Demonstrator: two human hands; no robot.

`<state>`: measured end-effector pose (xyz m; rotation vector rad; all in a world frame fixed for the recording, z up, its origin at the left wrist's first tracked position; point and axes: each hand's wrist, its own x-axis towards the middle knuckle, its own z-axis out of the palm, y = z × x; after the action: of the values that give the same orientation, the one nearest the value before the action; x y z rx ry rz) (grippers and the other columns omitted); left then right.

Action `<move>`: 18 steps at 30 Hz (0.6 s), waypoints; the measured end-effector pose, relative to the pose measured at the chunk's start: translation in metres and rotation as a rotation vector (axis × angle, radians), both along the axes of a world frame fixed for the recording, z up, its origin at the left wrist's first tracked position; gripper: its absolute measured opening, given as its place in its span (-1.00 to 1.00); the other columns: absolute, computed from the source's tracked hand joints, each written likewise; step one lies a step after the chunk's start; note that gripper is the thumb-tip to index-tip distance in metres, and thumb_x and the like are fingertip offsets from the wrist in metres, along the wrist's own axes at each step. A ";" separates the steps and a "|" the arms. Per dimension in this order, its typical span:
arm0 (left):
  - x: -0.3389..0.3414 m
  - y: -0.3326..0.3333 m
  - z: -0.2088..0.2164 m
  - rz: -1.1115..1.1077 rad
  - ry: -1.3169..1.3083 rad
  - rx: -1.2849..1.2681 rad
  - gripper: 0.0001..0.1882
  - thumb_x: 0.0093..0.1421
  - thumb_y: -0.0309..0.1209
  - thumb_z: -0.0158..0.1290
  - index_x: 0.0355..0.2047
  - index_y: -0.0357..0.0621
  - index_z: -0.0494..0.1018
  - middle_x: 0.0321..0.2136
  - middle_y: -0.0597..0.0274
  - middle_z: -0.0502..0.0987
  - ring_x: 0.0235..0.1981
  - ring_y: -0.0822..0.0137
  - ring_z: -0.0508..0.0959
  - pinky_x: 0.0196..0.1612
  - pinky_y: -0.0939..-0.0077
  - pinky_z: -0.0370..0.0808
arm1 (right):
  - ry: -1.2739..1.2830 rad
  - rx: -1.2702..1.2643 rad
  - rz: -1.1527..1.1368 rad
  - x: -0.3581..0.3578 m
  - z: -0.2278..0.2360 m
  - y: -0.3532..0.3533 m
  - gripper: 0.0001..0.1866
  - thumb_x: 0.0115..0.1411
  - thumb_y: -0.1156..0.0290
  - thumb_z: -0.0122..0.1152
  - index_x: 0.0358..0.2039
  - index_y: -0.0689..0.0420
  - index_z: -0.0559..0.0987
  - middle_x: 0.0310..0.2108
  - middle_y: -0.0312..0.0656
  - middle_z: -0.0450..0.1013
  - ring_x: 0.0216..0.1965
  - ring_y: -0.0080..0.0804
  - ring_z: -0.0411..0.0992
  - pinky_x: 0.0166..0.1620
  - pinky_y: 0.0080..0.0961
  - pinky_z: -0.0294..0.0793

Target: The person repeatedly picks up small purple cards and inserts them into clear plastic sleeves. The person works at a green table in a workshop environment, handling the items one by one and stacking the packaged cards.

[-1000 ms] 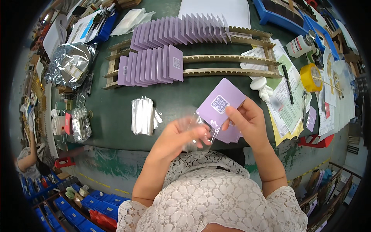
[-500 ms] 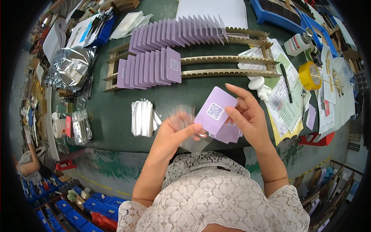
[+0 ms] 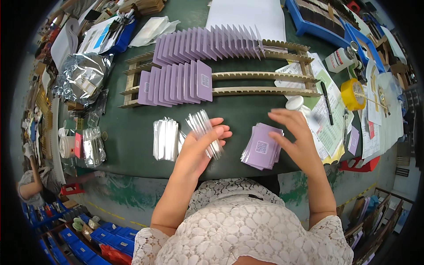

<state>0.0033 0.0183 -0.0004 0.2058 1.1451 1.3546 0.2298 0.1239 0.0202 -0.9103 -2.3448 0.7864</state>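
A bunch of clear plastic sleeves (image 3: pixel 204 128) lies in my left hand (image 3: pixel 198 148), gripped between thumb and fingers. My right hand (image 3: pixel 297 134) has its fingers spread above the right edge of a loose stack of purple cards (image 3: pixel 258 148); whether it touches the stack I cannot tell. The top card bears a printed square code. To the left of my left hand, a pile of clear sleeves (image 3: pixel 166 140) rests on the table. Beyond my hands, a slotted rack (image 3: pixel 265 75) holds two rows of upright purple cards (image 3: pixel 204 81).
Papers (image 3: pixel 329 115) with a black pen (image 3: pixel 327 103) lie at right, near a yellow tape roll (image 3: pixel 353 94) and a white bottle (image 3: pixel 340 59). A white round-topped object (image 3: pixel 295 104) stands beyond my right hand. Silvery bags (image 3: pixel 84 77) lie at left. Blue trays (image 3: pixel 304 24) stand far right.
The purple card held between both hands now lies on the stack at right. My right hand has let go and opened, while my left hand keeps the sleeves.
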 end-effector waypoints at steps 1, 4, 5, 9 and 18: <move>0.000 -0.002 0.001 0.046 -0.023 -0.015 -0.66 0.15 -0.41 0.14 -0.10 -0.32 0.39 -0.29 0.10 0.53 -0.26 0.28 0.57 -0.19 0.51 0.50 | 0.021 -0.064 0.024 -0.007 0.000 0.006 -0.56 0.05 0.40 0.28 -0.02 0.17 0.47 0.01 -0.10 0.37 0.05 -0.12 0.27 0.11 -0.30 0.23; -0.004 -0.010 -0.008 0.046 -0.090 -0.033 -0.68 0.15 -0.38 0.14 -0.14 -0.30 0.41 -0.36 0.13 0.54 -0.33 0.26 0.58 -0.22 0.44 0.52 | 0.140 -0.014 0.199 -0.052 0.009 0.030 -0.45 0.03 0.37 0.30 0.07 0.14 0.40 0.05 -0.08 0.34 0.08 -0.11 0.26 0.13 -0.31 0.23; -0.002 -0.011 -0.004 0.035 -0.099 -0.020 -0.72 0.17 -0.37 0.12 -0.19 -0.29 0.42 -0.45 0.16 0.53 -0.37 0.25 0.59 -0.25 0.41 0.53 | 0.168 -0.004 0.251 -0.070 0.008 0.038 -0.38 0.00 0.36 0.33 0.11 0.09 0.37 0.10 -0.09 0.29 0.12 -0.14 0.24 0.16 -0.28 0.20; -0.002 -0.018 0.002 0.016 -0.085 0.032 -0.74 0.20 -0.36 0.09 -0.20 -0.29 0.42 -0.50 0.16 0.52 -0.44 0.31 0.56 -0.33 0.52 0.51 | 0.184 0.060 0.352 -0.130 -0.007 0.059 -0.23 -0.06 0.30 0.40 0.19 -0.01 0.30 0.20 -0.09 0.17 0.18 -0.14 0.18 0.22 -0.23 0.12; -0.011 -0.018 0.013 0.038 0.029 0.116 -0.71 0.21 -0.40 0.08 -0.13 -0.33 0.41 -0.40 0.14 0.55 -0.47 0.39 0.56 -0.41 0.60 0.45 | 0.339 -0.140 0.478 -0.090 0.012 0.031 -0.23 -0.25 0.37 0.52 0.02 0.05 0.36 0.18 -0.07 0.18 0.21 -0.13 0.15 0.22 -0.24 0.11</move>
<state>-0.0079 -0.0002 0.0126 0.2896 1.1003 1.4573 0.1395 0.1547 0.0321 -0.2273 -2.2375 1.1995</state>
